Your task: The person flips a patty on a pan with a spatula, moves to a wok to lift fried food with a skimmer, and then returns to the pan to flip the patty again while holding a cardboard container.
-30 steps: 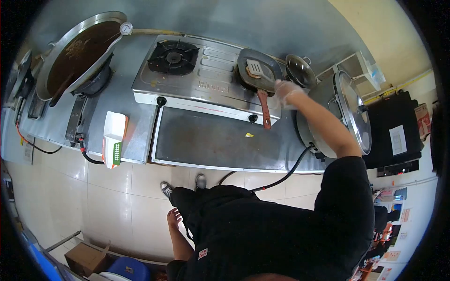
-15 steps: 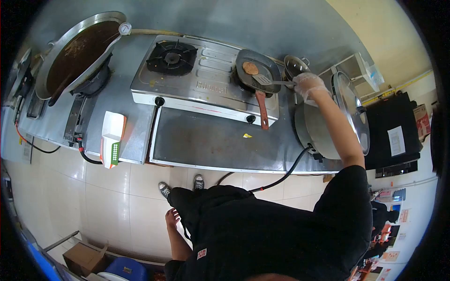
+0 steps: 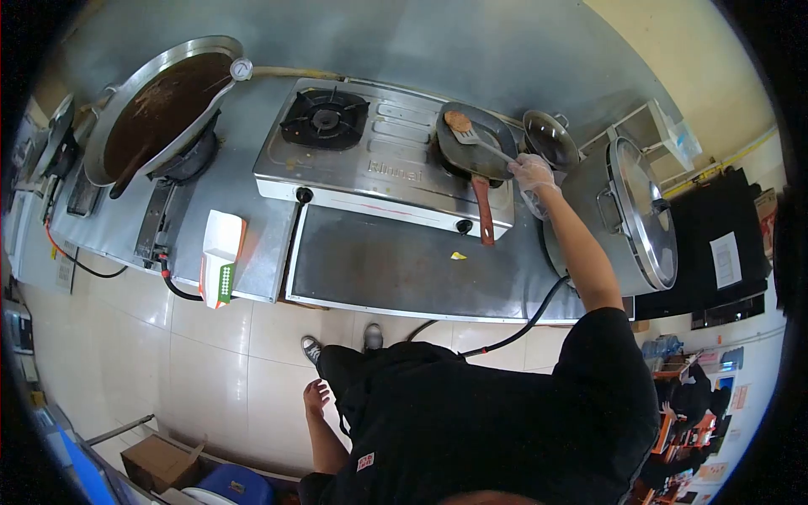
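We have our gloved right hand closed around the handle of a slotted spatula, whose blade lies against a small browned patty at the far edge of the dark pan on the stove's right burner, near the counter's back right. The patty looks light and soft, likely to crumble, so we judge it best lifted from beneath with the blade flat. Our bare left hand hangs open at our side, holding nothing.

Only legible txt: embossed brand "Rinnai" on front of gas stove; other labels too small.
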Demonstrator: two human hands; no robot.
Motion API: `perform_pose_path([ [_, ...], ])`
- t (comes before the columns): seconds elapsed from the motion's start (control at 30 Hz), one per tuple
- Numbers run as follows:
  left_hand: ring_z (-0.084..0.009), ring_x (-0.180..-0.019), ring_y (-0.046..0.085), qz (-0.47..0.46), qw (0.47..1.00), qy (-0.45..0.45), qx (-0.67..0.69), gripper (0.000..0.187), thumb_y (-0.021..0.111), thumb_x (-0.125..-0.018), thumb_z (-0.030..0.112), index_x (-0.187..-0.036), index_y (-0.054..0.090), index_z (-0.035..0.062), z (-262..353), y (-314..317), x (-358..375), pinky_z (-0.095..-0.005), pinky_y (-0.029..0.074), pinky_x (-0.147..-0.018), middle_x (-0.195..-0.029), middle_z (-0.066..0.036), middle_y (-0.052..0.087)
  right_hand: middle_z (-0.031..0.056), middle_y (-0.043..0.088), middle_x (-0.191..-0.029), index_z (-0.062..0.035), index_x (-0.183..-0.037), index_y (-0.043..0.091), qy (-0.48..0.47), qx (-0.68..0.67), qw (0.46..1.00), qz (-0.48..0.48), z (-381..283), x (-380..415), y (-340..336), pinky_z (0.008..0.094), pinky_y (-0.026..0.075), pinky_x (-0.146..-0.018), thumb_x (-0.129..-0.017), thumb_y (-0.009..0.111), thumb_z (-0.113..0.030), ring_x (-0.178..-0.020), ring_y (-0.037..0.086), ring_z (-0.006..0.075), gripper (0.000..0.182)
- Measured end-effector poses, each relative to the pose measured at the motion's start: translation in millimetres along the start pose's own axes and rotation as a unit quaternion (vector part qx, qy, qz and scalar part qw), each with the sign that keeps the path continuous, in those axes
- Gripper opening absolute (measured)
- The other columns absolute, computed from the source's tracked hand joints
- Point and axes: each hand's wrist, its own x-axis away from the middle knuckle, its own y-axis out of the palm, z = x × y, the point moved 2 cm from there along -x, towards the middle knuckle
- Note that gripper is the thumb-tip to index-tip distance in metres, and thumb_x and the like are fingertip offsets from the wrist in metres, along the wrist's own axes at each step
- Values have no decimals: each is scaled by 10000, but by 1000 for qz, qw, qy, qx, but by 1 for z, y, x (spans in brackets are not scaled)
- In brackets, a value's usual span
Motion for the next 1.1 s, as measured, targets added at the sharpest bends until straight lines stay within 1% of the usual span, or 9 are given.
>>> perform_pose_path([
  [0.27, -224, -853, 615, -2, 999, -42, -15, 333, 406, -973, 286, -1198, 579, 112, -18, 1, -5, -412, 496, -755, -996, -76, 637, 195, 661, -949, -57, -968, 653, 26, 10, 998, 55, 22, 40, -43, 474, 487, -745, -839, 631, -279, -892, 637, 378, 257],
  [0.43, -225, -869, 614, -16, 998, -40, -34, 354, 393, -979, 296, -1223, 563, 104, -10, 3, -5, -405, 494, -754, -1014, -72, 635, 175, 639, -921, -111, -1122, 589, -91, 121, 977, 152, 3, 68, -49, 472, 518, -766, -885, 476, -74, -900, 646, 361, 265],
  [0.53, -216, -899, 613, -23, 999, -30, -39, 374, 380, -986, 313, -1246, 553, 107, 1, 5, -5, -389, 485, -766, -1040, -64, 631, 183, 645, -946, -96, -1125, 593, -103, 85, 978, 159, 6, 71, -44, 456, 514, -782, -888, 504, -117, -938, 637, 365, 254],
  [0.63, -209, -905, 613, -28, 999, -12, -40, 370, 382, -987, 317, -1238, 559, 110, 11, 6, -5, -389, 486, -772, -1043, -64, 631, 205, 646, -1002, -78, -1127, 590, -41, 22, 994, 96, 2, 72, -57, 451, 503, -813, -891, 527, -173, -977, 623, 371, 263],
  [0.73, -211, -880, 611, -20, 999, 3, -37, 346, 380, -989, 293, -1205, 573, 103, 16, 8, -2, -403, 480, -768, -1022, -70, 644, 210, 659, -1027, -63, -1154, 612, 62, -145, 985, -69, 7, 59, -67, 452, 481, -830, -890, 543, -211, -958, 631, 356, 311],
  [0.83, -209, -932, 606, -22, 999, -11, -30, 366, 374, -993, 310, -1232, 563, 107, 13, 9, 2, -397, 486, -794, -1058, -72, 634, 205, 664, -971, -29, -1163, 599, 57, -113, 977, -174, 8, 47, -58, 427, 494, -795, -901, 535, -224, -926, 645, 335, 333],
  [0.93, -212, -932, 607, -16, 999, -24, -24, 362, 375, -995, 304, -1233, 563, 107, -1, 7, 0, -403, 486, -797, -1063, -73, 637, 245, 651, -996, 18, -1085, 555, -185, 106, 973, -82, 4, 37, -36, 448, 506, -808, -894, 495, -197, -983, 636, 377, 294],
  [1.03, -215, -910, 613, -5, 999, -30, -19, 360, 361, -998, 307, -1213, 565, 104, -15, 5, 3, -397, 483, -772, -1039, -73, 644, 273, 641, -995, 17, -1075, 520, -271, 236, 925, -125, 3, 36, -4, 456, 511, -796, -900, 462, -158, -960, 644, 387, 254],
  [1.1, -215, -897, 614, 2, 999, -35, -20, 359, 352, -1000, 305, -1206, 563, 98, -24, 5, 6, -395, 483, -763, -1023, -74, 646, 287, 637, -987, 11, -1073, 504, -201, 192, 950, -141, -14, 44, -9, 459, 510, -804, -898, 460, -142, -961, 644, 389, 237],
])
